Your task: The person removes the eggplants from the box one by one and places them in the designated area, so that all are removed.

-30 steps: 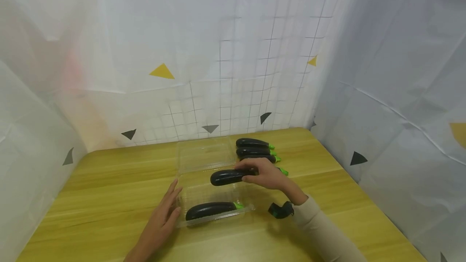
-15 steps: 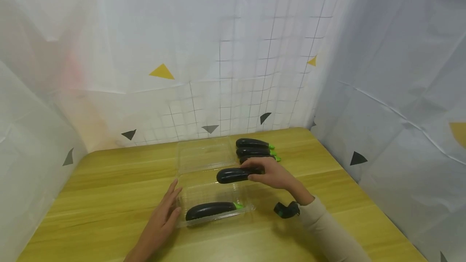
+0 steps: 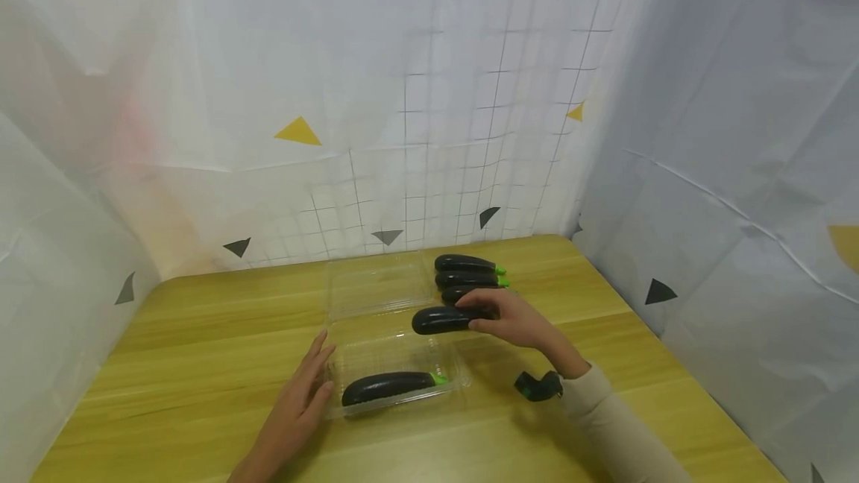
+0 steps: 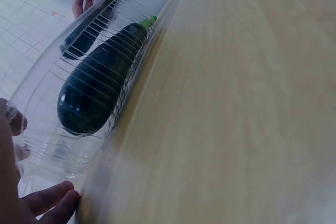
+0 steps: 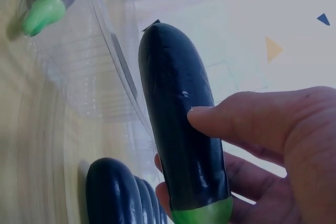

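Note:
My right hand (image 3: 506, 319) grips a dark purple eggplant (image 3: 439, 320) near its green stem end, above the right back part of a clear plastic clamshell box (image 3: 376, 355). In the right wrist view, the thumb presses one side of this eggplant (image 5: 178, 103), and other fingers curl behind it. Another eggplant (image 3: 385, 388) lies inside the box along its near wall, green stem to the right. My left hand (image 3: 298, 401) rests against the box's left side, fingers extended. The left wrist view shows its fingertips (image 4: 52, 199) at the box's end.
Several more eggplants (image 3: 466, 279) lie in a row behind the right hand, stems to the right. The box's clear lid (image 3: 379, 285) is folded back flat on the wooden table (image 3: 201, 364). White sheeting (image 3: 221, 95) surrounds the table's back and sides.
My right hand has shifted steadily to the right with the eggplant, away from the box's middle. The left hand, the box and the eggplant in it stay put.

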`<state>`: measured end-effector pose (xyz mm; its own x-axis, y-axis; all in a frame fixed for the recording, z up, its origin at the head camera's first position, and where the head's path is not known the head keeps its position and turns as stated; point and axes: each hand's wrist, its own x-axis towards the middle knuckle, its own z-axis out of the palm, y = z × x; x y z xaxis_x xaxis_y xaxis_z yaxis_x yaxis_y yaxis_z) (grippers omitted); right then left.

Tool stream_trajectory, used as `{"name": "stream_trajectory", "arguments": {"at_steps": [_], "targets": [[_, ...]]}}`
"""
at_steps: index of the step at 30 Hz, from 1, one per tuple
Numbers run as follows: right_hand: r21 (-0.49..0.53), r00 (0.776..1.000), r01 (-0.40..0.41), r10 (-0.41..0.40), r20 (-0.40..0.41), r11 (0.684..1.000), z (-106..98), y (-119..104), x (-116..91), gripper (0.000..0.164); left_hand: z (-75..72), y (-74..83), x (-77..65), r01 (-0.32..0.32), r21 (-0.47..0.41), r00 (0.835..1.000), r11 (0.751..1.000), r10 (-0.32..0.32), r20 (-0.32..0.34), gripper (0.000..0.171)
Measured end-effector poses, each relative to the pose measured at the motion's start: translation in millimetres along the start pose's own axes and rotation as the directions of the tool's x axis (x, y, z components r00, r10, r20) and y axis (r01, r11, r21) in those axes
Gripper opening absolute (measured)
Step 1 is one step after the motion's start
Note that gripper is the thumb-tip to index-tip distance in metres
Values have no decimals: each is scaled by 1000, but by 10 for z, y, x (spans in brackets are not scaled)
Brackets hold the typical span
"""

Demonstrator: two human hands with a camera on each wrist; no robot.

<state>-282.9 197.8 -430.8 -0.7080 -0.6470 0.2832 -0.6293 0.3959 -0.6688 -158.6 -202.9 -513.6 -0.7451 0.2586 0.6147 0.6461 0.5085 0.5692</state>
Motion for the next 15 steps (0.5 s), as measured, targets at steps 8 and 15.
{"name": "stream_trajectory", "arguments": {"at_steps": [8,15], "targets": [[-13,1000,-1,1,-16,1000,-52,40,-75,33,-2,12,-3,12,-1,1000,1000,-12,7,60],[-41,999,-20,18,-37,999,-118,99,-159,34,-10,26,6,9,4,1000,1000,-9,5,59]]}}
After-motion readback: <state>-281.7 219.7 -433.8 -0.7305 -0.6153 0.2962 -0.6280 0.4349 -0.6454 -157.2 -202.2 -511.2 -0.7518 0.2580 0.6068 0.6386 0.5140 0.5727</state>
